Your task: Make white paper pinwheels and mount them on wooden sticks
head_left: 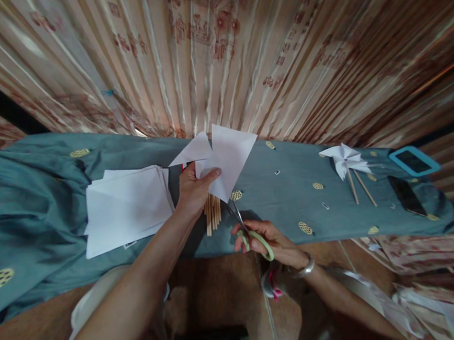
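My left hand (196,186) pinches a white sheet of paper (231,151) near its middle, thumb on top. Slits split the sheet into flaps, one of them pointing left. In my right hand (268,234) are scissors (262,244) with pale green handles, my fingers through the loops. Their blades point up toward the paper's lower corner; whether they touch it I cannot tell. Beneath my left hand lies a bundle of wooden sticks (213,215), partly hidden. A stack of white paper (128,208) rests to the left of that hand.
White paper pinwheels (345,159) on wooden sticks lie at the right of the green cloth-covered table (282,187). Beyond them are a blue-framed device (415,161) and a black phone (406,194). A pleated curtain (219,61) hangs along the table's far edge.
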The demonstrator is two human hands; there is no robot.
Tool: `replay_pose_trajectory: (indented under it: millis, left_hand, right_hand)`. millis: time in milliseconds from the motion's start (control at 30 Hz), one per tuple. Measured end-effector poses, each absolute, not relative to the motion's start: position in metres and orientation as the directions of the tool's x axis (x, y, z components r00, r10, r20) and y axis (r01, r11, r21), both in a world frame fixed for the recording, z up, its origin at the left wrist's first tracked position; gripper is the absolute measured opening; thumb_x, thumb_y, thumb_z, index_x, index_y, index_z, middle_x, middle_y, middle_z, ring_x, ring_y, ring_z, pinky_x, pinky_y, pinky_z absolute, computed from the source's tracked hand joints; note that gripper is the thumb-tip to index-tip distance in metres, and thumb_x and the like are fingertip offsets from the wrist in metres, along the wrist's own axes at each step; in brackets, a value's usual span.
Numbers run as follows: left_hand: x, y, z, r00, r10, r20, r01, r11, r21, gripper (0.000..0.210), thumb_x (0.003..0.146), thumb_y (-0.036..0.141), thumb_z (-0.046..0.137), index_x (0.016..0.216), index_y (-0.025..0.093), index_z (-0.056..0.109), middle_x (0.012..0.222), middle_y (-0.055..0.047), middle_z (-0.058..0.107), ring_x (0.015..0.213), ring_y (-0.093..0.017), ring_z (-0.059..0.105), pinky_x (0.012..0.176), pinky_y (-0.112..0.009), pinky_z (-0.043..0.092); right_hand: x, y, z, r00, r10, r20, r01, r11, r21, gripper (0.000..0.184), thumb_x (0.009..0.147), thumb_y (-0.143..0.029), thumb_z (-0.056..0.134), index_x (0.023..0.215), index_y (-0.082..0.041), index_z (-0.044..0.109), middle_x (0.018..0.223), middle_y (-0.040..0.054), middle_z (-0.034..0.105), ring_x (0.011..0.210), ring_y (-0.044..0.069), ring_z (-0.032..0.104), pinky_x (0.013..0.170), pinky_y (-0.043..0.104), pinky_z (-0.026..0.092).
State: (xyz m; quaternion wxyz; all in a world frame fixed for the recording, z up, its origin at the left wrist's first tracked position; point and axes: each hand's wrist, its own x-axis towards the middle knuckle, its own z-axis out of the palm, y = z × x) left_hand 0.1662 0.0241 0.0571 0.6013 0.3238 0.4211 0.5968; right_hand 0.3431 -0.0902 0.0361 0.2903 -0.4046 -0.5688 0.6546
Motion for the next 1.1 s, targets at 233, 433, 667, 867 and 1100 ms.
replay_pose_trajectory:
  millis: [233, 433, 667, 867, 1100]
  left_hand:
    - [0.168, 0.022, 0.055, -0.071, 0.990, -0.119, -0.426, 0.078, 0.901, 0.027, 0.055, 0.018, 0.079, 0.077, 0.017, 0.065, 0.068, 0.003, 0.069, 0.057, -0.011, 0.059, 0.056, -0.021, 0.047]
    - [0.172, 0.018, 0.056, -0.054, 0.993, -0.106, -0.457, 0.069, 0.887, 0.024, 0.054, 0.016, 0.079, 0.074, 0.016, 0.065, 0.066, 0.003, 0.068, 0.057, -0.010, 0.058, 0.057, -0.021, 0.047]
    - [0.173, 0.022, 0.052, -0.057, 0.995, -0.085, -0.444, 0.051, 0.894, 0.027, 0.051, 0.018, 0.080, 0.073, 0.015, 0.064, 0.064, 0.003, 0.067, 0.054, -0.011, 0.056, 0.054, -0.022, 0.046]
    - [0.174, 0.023, 0.047, -0.051, 0.997, -0.064, -0.436, 0.036, 0.899, 0.029, 0.053, 0.019, 0.079, 0.077, 0.014, 0.065, 0.069, 0.001, 0.068, 0.058, -0.012, 0.059, 0.057, -0.023, 0.047]
    - [0.174, 0.022, 0.047, -0.052, 0.997, -0.064, -0.428, 0.036, 0.903, 0.028, 0.053, 0.018, 0.079, 0.077, 0.014, 0.064, 0.069, 0.002, 0.067, 0.060, -0.012, 0.058, 0.060, -0.024, 0.046]
  right_hand:
    - [0.332, -0.083, 0.034, -0.423, 0.886, -0.189, 0.112, -0.156, -0.981, 0.053, 0.078, -0.063, 0.063, 0.105, -0.017, 0.064, 0.083, 0.0039, 0.068, 0.071, 0.014, 0.060, 0.067, 0.027, 0.048]
    - [0.332, -0.077, 0.030, -0.393, 0.903, -0.174, 0.093, -0.149, -0.984, 0.046, 0.080, -0.058, 0.065, 0.103, -0.017, 0.064, 0.080, 0.0028, 0.067, 0.069, 0.012, 0.058, 0.065, 0.024, 0.046]
    - [0.332, -0.078, 0.027, -0.406, 0.900, -0.160, 0.085, -0.137, -0.987, 0.048, 0.082, -0.058, 0.063, 0.104, -0.016, 0.064, 0.080, 0.0025, 0.067, 0.068, 0.011, 0.058, 0.064, 0.024, 0.047]
    - [0.331, -0.076, 0.026, -0.405, 0.899, -0.169, 0.077, -0.151, -0.986, 0.051, 0.080, -0.062, 0.062, 0.103, -0.017, 0.063, 0.077, 0.0021, 0.067, 0.066, 0.011, 0.058, 0.062, 0.024, 0.047]
    - [0.329, -0.073, 0.027, -0.403, 0.903, -0.146, 0.060, -0.133, -0.989, 0.050, 0.081, -0.062, 0.062, 0.103, -0.016, 0.063, 0.075, 0.0016, 0.065, 0.064, 0.011, 0.057, 0.061, 0.024, 0.047]
